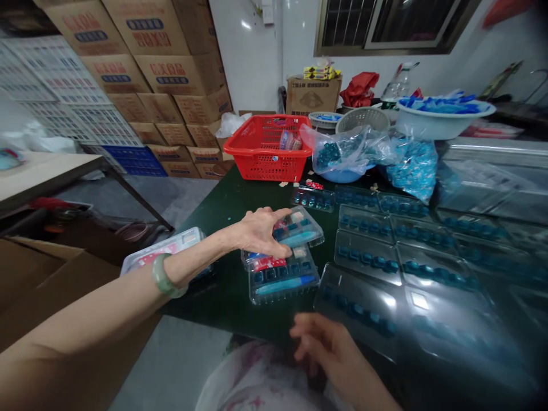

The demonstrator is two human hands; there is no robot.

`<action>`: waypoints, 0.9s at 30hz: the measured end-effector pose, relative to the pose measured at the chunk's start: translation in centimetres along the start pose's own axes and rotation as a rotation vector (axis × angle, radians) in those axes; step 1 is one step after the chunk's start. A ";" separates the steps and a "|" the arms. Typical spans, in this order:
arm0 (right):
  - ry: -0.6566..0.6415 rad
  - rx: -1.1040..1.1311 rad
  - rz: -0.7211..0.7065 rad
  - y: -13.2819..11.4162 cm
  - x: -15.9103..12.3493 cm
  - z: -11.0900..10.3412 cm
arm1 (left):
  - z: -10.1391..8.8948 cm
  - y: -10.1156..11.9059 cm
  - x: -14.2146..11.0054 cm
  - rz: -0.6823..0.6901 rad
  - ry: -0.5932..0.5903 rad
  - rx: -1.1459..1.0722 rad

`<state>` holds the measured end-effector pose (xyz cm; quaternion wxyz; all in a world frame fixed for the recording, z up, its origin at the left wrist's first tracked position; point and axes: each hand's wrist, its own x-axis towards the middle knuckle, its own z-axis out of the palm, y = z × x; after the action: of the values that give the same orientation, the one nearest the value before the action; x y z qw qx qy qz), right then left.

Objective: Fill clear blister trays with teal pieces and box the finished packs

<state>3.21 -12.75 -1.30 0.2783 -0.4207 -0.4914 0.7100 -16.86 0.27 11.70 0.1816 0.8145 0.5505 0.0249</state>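
One pale-topped side table [43, 177] stands at far left, with one open cardboard carton [43, 285] below it at lower left. Stacked cartons [158, 68] fill the upper left, beside one stack of blue crates [135, 161]. One dark green worktable [231, 291] runs across the centre and right. Three filled clear blister packs lie at centre: one [162, 251] under the left forearm, which wears one pale green bangle [165, 275], and two more just beside it. The left hand [261, 233] lies palm down, fingers spread, across the upper pack [298, 227], thumb at its near edge; grip cannot be confirmed. The lower pack [285, 279] sits touching the upper one. The right hand [321, 342] hangs loosely curled and partly open at the table's near edge, holding nothing, just beside the clear trays of blue pieces [366, 257]; at least eight are countable at right. Further back are one red plastic basket [268, 147], two bags of blue pieces [353, 151], and one white basin [445, 123]. One barred window [398, 25] is at upper right.
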 end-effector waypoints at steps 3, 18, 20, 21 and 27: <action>0.026 0.114 0.022 -0.3 0.1 0.1 | 0.6 -0.1 -0.1 0.003 -0.034 -0.040; 0.093 0.755 0.172 -1.2 1.0 1.2 | 6.1 -0.6 -0.4 0.069 0.033 0.127; 0.099 0.785 0.188 -1.4 1.6 1.3 | 6.9 -0.6 -0.7 0.065 0.012 0.177; 0.094 0.795 0.181 -1.4 1.9 1.4 | 7.1 -0.6 -0.8 0.068 -0.014 0.178; 0.107 0.824 0.114 -1.7 2.7 1.7 | 6.1 -1.4 -1.1 0.105 -0.190 -0.090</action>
<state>0.32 -10.72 -0.32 0.4087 -0.3371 -0.1273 0.8385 -17.08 -1.93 5.75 0.2678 0.8320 0.4856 -0.0181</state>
